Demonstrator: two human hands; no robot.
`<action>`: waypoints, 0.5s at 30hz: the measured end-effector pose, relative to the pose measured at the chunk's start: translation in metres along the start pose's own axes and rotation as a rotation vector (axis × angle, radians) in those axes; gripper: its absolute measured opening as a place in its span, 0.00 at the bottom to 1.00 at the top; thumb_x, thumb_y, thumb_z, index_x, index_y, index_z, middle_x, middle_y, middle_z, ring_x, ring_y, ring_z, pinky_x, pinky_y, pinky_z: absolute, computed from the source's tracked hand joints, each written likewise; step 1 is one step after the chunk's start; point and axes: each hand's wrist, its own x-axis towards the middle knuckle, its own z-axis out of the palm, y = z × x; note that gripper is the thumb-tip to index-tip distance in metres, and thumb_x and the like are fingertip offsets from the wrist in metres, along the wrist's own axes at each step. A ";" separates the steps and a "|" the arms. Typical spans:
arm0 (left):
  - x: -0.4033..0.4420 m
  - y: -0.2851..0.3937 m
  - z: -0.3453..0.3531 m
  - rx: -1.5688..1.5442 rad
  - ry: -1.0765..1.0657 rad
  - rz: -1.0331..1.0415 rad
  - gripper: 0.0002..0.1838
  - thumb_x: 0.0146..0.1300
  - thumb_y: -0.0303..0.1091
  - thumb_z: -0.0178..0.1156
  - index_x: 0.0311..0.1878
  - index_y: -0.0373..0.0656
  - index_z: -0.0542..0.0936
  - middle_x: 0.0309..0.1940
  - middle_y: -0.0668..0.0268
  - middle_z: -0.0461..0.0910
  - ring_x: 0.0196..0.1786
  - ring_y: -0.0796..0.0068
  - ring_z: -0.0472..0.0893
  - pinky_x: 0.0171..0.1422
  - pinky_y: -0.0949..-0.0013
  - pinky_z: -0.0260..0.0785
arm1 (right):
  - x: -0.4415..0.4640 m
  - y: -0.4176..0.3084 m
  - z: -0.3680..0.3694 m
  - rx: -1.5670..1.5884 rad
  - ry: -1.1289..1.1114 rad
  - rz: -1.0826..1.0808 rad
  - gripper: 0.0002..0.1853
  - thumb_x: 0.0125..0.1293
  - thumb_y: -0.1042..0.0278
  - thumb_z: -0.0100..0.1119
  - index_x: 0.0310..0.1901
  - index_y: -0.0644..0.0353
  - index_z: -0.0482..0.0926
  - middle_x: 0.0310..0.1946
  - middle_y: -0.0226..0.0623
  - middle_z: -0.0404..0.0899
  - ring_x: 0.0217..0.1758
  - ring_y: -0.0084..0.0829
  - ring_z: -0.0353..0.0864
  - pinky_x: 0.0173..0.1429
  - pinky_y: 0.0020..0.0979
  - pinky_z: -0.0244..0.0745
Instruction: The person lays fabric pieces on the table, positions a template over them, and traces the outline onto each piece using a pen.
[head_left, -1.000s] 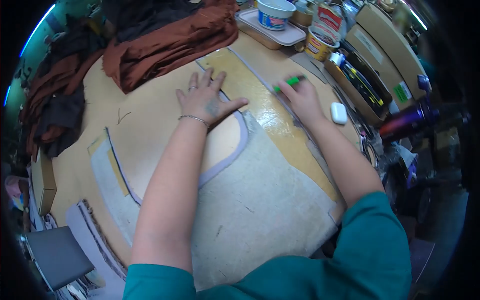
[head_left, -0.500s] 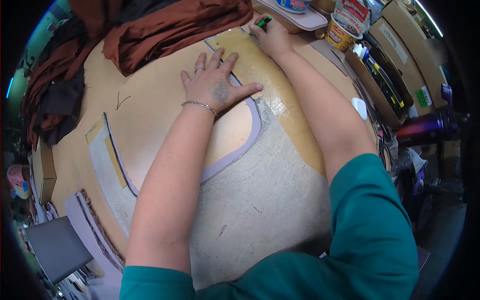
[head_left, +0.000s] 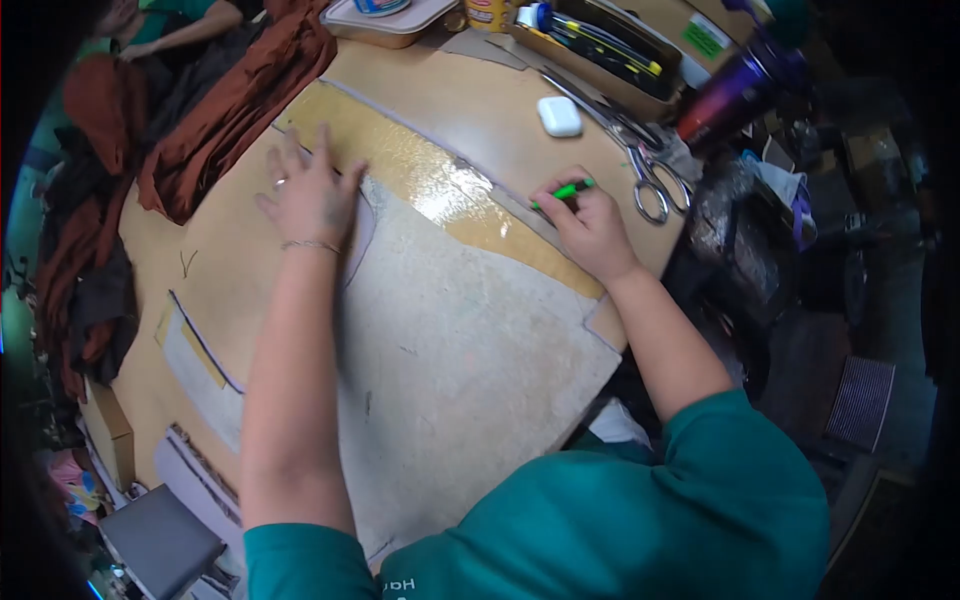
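Your left hand [head_left: 312, 203] spread, grasping nothing, at grey-and-yellow sheet's [head_left: 470, 330] edge; your right hand [head_left: 592, 228] grips green pen [head_left: 572, 189]. Sheet could skid if your left palm presses too lightly.

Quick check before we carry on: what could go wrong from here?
The left hand presses near the upper-left edge of the taped pattern sheet, so the sheet might pivot if the right hand, holding the green pen, pushes against its right edge. The scissors lie beside the right hand near the table's edge and could get knocked off.
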 end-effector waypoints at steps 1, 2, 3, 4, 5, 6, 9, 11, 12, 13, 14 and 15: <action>-0.017 0.017 -0.004 -0.025 0.058 0.112 0.35 0.49 0.64 0.49 0.58 0.57 0.64 0.63 0.62 0.53 0.66 0.57 0.51 0.59 0.38 0.45 | 0.001 -0.004 -0.001 -0.028 0.002 -0.004 0.07 0.56 0.69 0.55 0.31 0.63 0.69 0.20 0.35 0.71 0.24 0.28 0.72 0.31 0.26 0.67; -0.038 0.035 -0.009 -0.054 0.107 0.221 0.34 0.49 0.63 0.49 0.57 0.55 0.66 0.62 0.60 0.55 0.65 0.56 0.52 0.58 0.36 0.46 | 0.001 -0.007 -0.002 -0.058 -0.002 -0.002 0.07 0.56 0.69 0.55 0.31 0.62 0.69 0.20 0.37 0.72 0.24 0.30 0.73 0.31 0.28 0.67; -0.063 0.059 -0.022 -0.099 0.016 0.331 0.33 0.48 0.62 0.51 0.55 0.54 0.67 0.61 0.61 0.57 0.65 0.57 0.53 0.57 0.34 0.45 | 0.001 -0.009 -0.003 -0.090 -0.005 -0.001 0.08 0.55 0.68 0.55 0.31 0.62 0.69 0.20 0.38 0.72 0.24 0.33 0.73 0.32 0.29 0.68; -0.089 0.083 -0.037 -0.147 -0.074 0.434 0.33 0.47 0.62 0.53 0.53 0.52 0.69 0.60 0.62 0.59 0.64 0.57 0.54 0.56 0.32 0.44 | 0.000 -0.009 -0.004 -0.095 0.002 -0.016 0.07 0.56 0.69 0.55 0.31 0.61 0.69 0.20 0.36 0.72 0.24 0.29 0.72 0.31 0.27 0.67; -0.110 0.103 -0.049 -0.208 -0.143 0.465 0.34 0.46 0.62 0.54 0.54 0.51 0.68 0.60 0.63 0.59 0.65 0.58 0.53 0.55 0.31 0.44 | 0.000 -0.009 -0.004 -0.099 0.005 -0.037 0.07 0.56 0.70 0.56 0.31 0.61 0.70 0.21 0.34 0.71 0.24 0.24 0.71 0.31 0.25 0.67; -0.123 0.114 -0.057 -0.268 -0.210 0.493 0.35 0.46 0.62 0.55 0.54 0.51 0.68 0.60 0.64 0.59 0.65 0.58 0.52 0.54 0.31 0.44 | 0.001 -0.009 -0.003 -0.101 0.006 -0.060 0.06 0.56 0.71 0.56 0.31 0.61 0.70 0.21 0.32 0.71 0.24 0.20 0.69 0.30 0.23 0.66; -0.140 0.121 -0.043 -0.337 -0.213 0.445 0.38 0.44 0.64 0.55 0.55 0.50 0.67 0.59 0.64 0.59 0.65 0.58 0.53 0.54 0.30 0.45 | -0.002 -0.008 -0.005 -0.141 -0.010 -0.097 0.07 0.56 0.70 0.56 0.31 0.61 0.69 0.20 0.36 0.70 0.23 0.23 0.70 0.31 0.25 0.67; -0.141 0.122 -0.041 -0.330 -0.225 0.434 0.40 0.42 0.65 0.55 0.56 0.50 0.66 0.60 0.65 0.59 0.65 0.59 0.53 0.54 0.31 0.45 | -0.015 -0.012 -0.018 -0.192 -0.044 -0.079 0.07 0.55 0.70 0.55 0.31 0.61 0.69 0.21 0.40 0.71 0.25 0.31 0.71 0.31 0.30 0.67; -0.141 0.122 -0.041 -0.326 -0.228 0.428 0.41 0.42 0.66 0.55 0.56 0.50 0.66 0.60 0.65 0.59 0.65 0.59 0.53 0.54 0.31 0.45 | -0.031 -0.018 -0.035 -0.219 -0.070 -0.051 0.07 0.55 0.69 0.55 0.31 0.61 0.68 0.21 0.43 0.71 0.27 0.39 0.72 0.32 0.34 0.67; -0.140 0.122 -0.042 -0.306 -0.238 0.420 0.42 0.41 0.66 0.56 0.57 0.50 0.66 0.60 0.65 0.59 0.65 0.59 0.53 0.55 0.31 0.45 | -0.038 -0.024 -0.047 -0.246 -0.091 -0.035 0.08 0.55 0.68 0.54 0.30 0.61 0.67 0.22 0.46 0.72 0.29 0.47 0.73 0.33 0.38 0.67; -0.138 0.123 -0.043 -0.306 -0.238 0.416 0.42 0.41 0.66 0.56 0.57 0.50 0.66 0.60 0.65 0.59 0.65 0.59 0.53 0.55 0.32 0.44 | -0.039 -0.027 -0.050 -0.225 -0.081 -0.078 0.07 0.55 0.68 0.54 0.30 0.60 0.67 0.22 0.46 0.72 0.29 0.47 0.73 0.32 0.38 0.67; -0.138 0.123 -0.045 -0.305 -0.243 0.416 0.42 0.40 0.66 0.56 0.57 0.50 0.66 0.60 0.65 0.58 0.65 0.59 0.53 0.55 0.32 0.44 | -0.042 -0.027 -0.053 -0.203 -0.067 -0.115 0.07 0.55 0.68 0.54 0.30 0.60 0.67 0.22 0.46 0.72 0.29 0.48 0.73 0.32 0.38 0.67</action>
